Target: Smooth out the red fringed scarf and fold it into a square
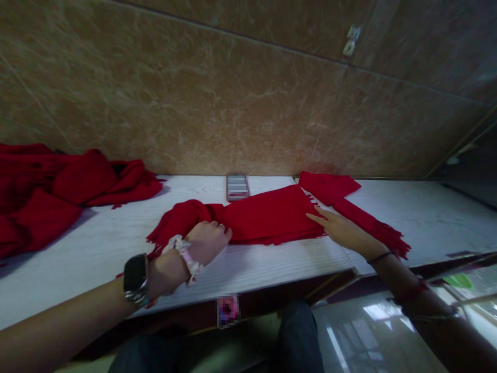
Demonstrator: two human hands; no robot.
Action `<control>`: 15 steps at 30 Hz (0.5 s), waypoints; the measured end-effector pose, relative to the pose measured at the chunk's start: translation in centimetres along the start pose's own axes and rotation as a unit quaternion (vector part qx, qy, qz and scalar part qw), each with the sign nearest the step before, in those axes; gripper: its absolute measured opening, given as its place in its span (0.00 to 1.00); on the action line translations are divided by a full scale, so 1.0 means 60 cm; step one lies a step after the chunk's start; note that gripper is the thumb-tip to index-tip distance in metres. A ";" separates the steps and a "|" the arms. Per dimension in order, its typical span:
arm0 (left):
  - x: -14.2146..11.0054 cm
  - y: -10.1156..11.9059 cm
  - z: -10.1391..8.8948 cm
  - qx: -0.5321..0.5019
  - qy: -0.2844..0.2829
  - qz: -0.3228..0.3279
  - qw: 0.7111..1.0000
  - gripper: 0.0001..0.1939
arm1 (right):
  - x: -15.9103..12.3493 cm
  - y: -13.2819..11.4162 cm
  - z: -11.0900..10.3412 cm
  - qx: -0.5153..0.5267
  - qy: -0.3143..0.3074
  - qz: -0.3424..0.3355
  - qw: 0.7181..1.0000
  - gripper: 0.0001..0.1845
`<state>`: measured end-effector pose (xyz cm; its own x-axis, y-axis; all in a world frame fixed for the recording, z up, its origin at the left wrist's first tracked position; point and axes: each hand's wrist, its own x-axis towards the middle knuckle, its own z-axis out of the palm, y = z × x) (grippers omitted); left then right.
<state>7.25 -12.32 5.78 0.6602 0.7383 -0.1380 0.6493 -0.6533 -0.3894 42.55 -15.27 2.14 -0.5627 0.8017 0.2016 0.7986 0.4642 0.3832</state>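
A red fringed scarf [267, 215] lies partly flattened across the white table, with its left part bunched up. My left hand [209, 241] is closed over the scarf near the bunched part, its fingers curled into the cloth. At the scarf's right, fringed edge, my right hand [339, 230] rests with fingers stretched out and touching the cloth. Just beyond it, another piece of red fringed cloth [330, 186] lies bent at an angle, partly behind my right hand. Whether it joins the first scarf I cannot tell.
A heap of red scarves [77, 191] covers the table's left end. A phone-like object [237, 187], blurred, lies behind the scarf near the tiled wall [233, 103]. The white table's [264, 264] front edge runs just before my knees.
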 end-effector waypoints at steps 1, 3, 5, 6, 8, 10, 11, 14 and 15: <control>-0.002 0.000 0.000 0.004 0.023 0.014 1.000 0.16 | 0.005 -0.006 -0.007 -0.003 0.003 0.003 1.000 0.32; -0.001 -0.005 0.003 0.021 0.067 0.029 0.997 0.17 | 0.017 -0.020 -0.022 -0.007 0.011 0.013 1.000 0.30; 0.005 -0.016 0.011 0.036 0.086 0.017 0.996 0.24 | 0.028 -0.032 -0.031 -0.010 0.009 0.005 1.000 0.28; 0.008 -0.024 0.016 0.040 0.087 0.005 0.995 0.27 | 0.032 -0.037 -0.032 -0.008 0.003 -0.006 1.000 0.27; 0.012 -0.043 0.025 0.034 0.081 -0.022 0.996 0.32 | 0.037 -0.041 -0.028 0.004 -0.009 -0.024 1.000 0.27; 0.010 -0.066 0.034 0.017 0.064 -0.037 0.997 0.33 | 0.035 -0.038 -0.021 0.021 -0.016 -0.020 0.999 0.28; 0.006 -0.079 0.037 0.011 0.059 -0.036 0.998 0.31 | 0.032 -0.035 -0.017 0.028 -0.016 -0.014 0.999 0.28; -0.010 -0.116 0.038 0.023 0.098 -0.020 0.995 0.22 | 0.024 -0.028 -0.011 0.036 -0.013 -0.004 0.999 0.29; -0.017 -0.126 0.036 0.036 0.129 -0.021 0.991 0.20 | 0.021 -0.027 -0.010 0.034 -0.013 -0.006 0.999 0.30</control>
<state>0.87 -7.74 6.93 0.7136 0.6913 0.1131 0.6555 -0.6020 -0.4560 40.38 -15.22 2.30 -0.5676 0.8047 0.1740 0.8049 0.4979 0.3228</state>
